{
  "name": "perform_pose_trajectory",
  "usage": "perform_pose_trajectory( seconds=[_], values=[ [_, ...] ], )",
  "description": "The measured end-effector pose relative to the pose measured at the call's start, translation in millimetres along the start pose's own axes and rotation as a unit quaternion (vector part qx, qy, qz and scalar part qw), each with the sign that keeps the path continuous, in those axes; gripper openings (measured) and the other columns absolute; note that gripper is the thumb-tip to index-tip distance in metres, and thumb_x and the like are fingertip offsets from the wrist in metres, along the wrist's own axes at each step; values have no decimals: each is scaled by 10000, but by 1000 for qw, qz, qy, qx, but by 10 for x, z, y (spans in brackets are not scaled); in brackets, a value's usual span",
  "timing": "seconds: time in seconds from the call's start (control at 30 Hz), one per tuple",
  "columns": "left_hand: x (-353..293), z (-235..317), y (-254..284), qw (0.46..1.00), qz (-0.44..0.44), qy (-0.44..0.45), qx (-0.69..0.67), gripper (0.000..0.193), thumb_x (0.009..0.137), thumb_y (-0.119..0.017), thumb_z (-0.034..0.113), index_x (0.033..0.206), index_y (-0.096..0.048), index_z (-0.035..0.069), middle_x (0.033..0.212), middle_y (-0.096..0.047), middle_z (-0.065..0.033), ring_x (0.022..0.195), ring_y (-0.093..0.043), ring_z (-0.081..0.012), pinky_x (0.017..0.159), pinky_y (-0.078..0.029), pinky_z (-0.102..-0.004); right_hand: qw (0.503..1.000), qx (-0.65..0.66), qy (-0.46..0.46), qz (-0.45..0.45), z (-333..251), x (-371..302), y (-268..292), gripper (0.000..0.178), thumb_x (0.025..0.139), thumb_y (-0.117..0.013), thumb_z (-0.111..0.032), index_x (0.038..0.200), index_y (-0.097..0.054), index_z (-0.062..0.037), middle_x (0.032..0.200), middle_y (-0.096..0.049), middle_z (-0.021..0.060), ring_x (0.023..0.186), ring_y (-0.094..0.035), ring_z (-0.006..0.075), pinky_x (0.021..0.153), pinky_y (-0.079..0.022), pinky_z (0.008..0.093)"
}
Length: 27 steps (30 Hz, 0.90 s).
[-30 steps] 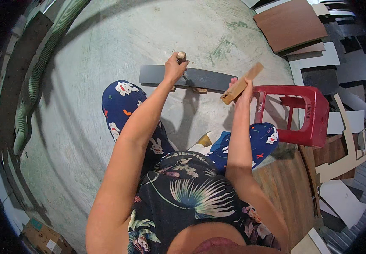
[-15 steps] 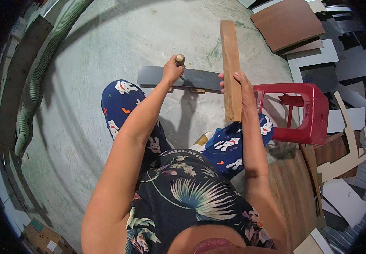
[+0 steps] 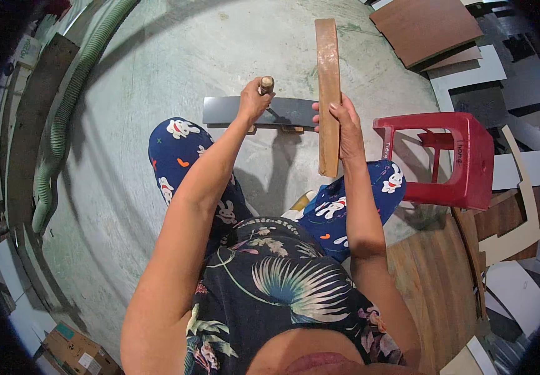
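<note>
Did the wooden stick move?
Yes. The wooden strip in the right hand swung upright, its top reaching farther beyond the grey panel.

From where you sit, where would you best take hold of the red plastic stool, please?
By a leg or frame bar of the red stool, from its left, the side nearest the right hand. It lies tipped over, so its open frame offers bars to wrap fingers around.
</note>
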<state>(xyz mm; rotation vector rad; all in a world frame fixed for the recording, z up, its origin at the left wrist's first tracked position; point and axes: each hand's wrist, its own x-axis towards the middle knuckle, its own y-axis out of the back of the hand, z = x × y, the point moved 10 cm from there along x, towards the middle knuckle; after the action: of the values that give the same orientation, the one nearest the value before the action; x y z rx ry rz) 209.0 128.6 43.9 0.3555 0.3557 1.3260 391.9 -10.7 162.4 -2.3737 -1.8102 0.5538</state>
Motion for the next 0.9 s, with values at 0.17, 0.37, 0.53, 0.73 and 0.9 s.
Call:
perform_pose_trajectory(
  seconds=[0.17, 0.37, 0.53, 0.73, 0.9],
  values=[
    [28, -80, 15, 999, 22, -33, -8, 364, 784, -747, 81, 1127, -628, 52, 895, -688, -90, 740, -666, -167, 663, -543, -319, 1000, -30, 5, 6, -13, -41, 29, 550, 903, -561, -295, 1350, -419, -7, 1022, -642, 146, 782, -646, 146, 639, -572, 258],
    [4, -41, 6, 999, 33, -37, -21, 339, 791, -747, 79, 1101, -621, 28, 861, -679, -92, 696, -659, -152, 628, -539, -315, 999, -23, 6, 29, 1, -68, 91, 567, 868, -617, -342, 1298, -458, -7, 994, -647, 130, 759, -644, 147, 620, -556, 257],
    [-34, 5, 42, 998, 36, -47, -20, 339, 782, -763, 101, 1073, -610, 16, 858, -674, -106, 708, -665, -159, 625, -539, -322, 999, -24, 3, 32, 14, -70, 63, 558, 872, -616, -337, 1299, -462, -13, 990, -652, 126, 759, -647, 147, 617, -556, 256],
    [-131, 0, -36, 999, 11, 36, -7, 326, 774, -742, 141, 1010, -552, 20, 982, -666, -201, 932, -637, -391, 807, -501, -431, 1000, -7, -8, 14, 82, -60, 50, 543, 878, -625, -290, 1310, -450, -13, 987, -650, 126, 747, -650, 150, 606, -555, 255],
    [-214, 132, -224, 998, -20, -64, -1, 336, 770, -698, 52, 1076, -560, 67, 945, -669, -164, 936, -660, -332, 803, -518, -396, 1000, -23, -15, 0, 168, -30, -12, 487, 911, -583, -246, 1307, -439, -3, 1001, -638, 149, 760, -648, 154, 621, -575, 261]
  ],
)
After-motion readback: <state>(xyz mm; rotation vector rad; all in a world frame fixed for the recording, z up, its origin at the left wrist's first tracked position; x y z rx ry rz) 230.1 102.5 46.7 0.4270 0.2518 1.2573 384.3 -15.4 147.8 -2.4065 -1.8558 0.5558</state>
